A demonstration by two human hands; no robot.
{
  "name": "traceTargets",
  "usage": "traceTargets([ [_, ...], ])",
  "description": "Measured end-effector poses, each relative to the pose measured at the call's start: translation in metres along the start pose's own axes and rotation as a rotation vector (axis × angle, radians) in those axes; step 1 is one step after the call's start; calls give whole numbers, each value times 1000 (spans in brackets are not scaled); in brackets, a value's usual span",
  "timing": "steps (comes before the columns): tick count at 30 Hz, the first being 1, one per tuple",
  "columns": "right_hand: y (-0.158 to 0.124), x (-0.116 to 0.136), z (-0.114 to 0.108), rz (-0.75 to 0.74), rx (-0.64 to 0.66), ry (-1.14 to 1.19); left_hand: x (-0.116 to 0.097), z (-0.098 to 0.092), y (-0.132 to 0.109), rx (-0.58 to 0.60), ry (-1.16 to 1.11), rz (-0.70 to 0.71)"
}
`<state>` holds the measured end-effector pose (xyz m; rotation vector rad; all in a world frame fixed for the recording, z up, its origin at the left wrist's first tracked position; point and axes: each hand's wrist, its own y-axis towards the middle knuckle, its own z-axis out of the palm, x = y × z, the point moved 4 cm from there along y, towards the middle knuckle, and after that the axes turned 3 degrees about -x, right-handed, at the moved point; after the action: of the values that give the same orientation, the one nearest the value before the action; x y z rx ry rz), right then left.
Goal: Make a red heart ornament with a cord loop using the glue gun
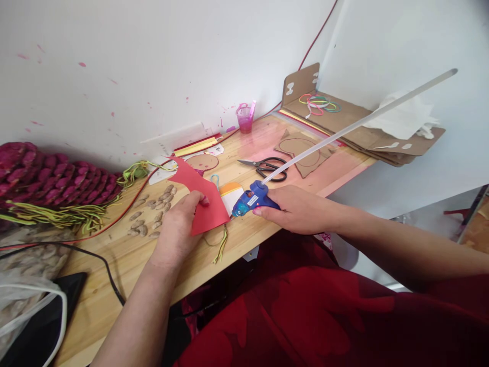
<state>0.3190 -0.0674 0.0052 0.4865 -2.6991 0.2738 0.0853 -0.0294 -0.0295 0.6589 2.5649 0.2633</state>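
Observation:
My left hand (183,219) is closed on a piece of red paper (209,216), thumb on top, holding it just above the table. In my right hand (288,209) is a blue hot glue gun (250,199), its nozzle pointing left at the paper's right edge. A long translucent glue stick (355,127) juts from the back of the gun, up to the right. Partly behind the paper lies a white and orange piece (232,191) with a blue loop. A yellow-green yarn tassel (221,247) hangs below the paper's lower edge.
Black-handled scissors (267,167) lie beside cut cardboard (303,150). A cup of pink paint (245,118) stands near the wall. Several peanuts (156,206) are scattered at left, near pink peanut-covered rings (57,178). A black cable (103,260) crosses the left side.

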Motion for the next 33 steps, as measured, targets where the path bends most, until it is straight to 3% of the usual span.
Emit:
traceTargets([
  [8,-2,-8,-5,38,22,61,2,1,0,6,12,-12],
  [14,2,-26,-8,241,98,559,-1,0,1,25,-2,10],
  [23,50,-42,25,399,-66,1051,0,0,-1,11,-38,24],
  [28,59,-42,30,489,25,1099,0,0,0,41,-42,32],
  [33,59,-39,27,497,28,1061,0,-1,-1,45,-46,1],
])
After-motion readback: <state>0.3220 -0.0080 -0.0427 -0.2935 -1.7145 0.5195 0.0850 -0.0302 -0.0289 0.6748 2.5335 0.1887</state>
